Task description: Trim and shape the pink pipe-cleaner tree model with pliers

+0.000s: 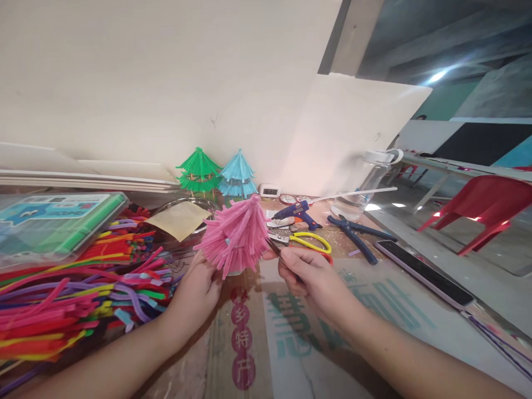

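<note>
My left hand [203, 282] is closed around the lower part of a pink pipe-cleaner pavilion [239, 235] with layered, fringed roofs, raised above the cardboard [236, 293]. The roofs hide most of its fingers. At the right side of the fringe, my right hand [303, 269] pinches slim dark tweezers [274, 246], their tips against or close to the pink strands. Behind, a green pavilion [199, 172] and a light blue pavilion [239, 173] of similar make stand by the wall.
Bundles of coloured pipe cleaners [83, 299] and a plastic case [62, 221] crowd the left. Beyond my right hand lie yellow-handled scissors [311, 241], a blue glue gun [297, 213] and dark pliers [355, 235]. A phone [428, 271] rests near the right edge; a clear jug [361, 185] stands behind.
</note>
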### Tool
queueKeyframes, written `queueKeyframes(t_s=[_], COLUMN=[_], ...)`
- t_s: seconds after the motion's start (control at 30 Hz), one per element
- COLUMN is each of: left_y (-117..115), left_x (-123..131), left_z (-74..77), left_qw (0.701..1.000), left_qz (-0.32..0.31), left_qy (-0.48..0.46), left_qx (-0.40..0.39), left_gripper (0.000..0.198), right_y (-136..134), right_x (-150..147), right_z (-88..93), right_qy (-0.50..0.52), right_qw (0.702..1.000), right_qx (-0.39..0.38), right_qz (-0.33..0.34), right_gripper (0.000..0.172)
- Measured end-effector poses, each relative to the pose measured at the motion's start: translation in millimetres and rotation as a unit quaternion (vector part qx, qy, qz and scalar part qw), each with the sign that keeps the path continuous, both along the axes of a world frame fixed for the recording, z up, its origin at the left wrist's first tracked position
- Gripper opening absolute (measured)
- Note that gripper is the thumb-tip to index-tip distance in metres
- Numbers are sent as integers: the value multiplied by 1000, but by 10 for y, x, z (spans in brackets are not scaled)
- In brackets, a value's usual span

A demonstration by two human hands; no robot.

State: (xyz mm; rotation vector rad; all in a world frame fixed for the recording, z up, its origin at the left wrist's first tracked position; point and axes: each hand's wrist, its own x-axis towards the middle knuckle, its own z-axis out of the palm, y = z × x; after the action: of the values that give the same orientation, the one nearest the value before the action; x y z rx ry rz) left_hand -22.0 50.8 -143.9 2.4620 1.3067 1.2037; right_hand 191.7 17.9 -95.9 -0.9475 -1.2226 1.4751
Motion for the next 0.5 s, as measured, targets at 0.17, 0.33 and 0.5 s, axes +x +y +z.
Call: queueKeyframes(t_s=[0.17,0.33,0.5], left_y=[1,1,1], left_x=[10,15,14], left_z=[-6,-10,-5], left_qw=[1000,1000,1000], left_qz=[-3,0,-2], left_qy=[0,-8,-18], left_qx=[17,7,-1], left_gripper=[33,33,34], right_y=[-4,-1,-3], right_x=[-7,-7,-10], right_z=[2,9,-4], right_qy=[4,2,-8], right_qw=[1000,1000,1000], right_qx=[3,2,14], right_qz=[-2,-4,-3], right_gripper=[48,50,49])
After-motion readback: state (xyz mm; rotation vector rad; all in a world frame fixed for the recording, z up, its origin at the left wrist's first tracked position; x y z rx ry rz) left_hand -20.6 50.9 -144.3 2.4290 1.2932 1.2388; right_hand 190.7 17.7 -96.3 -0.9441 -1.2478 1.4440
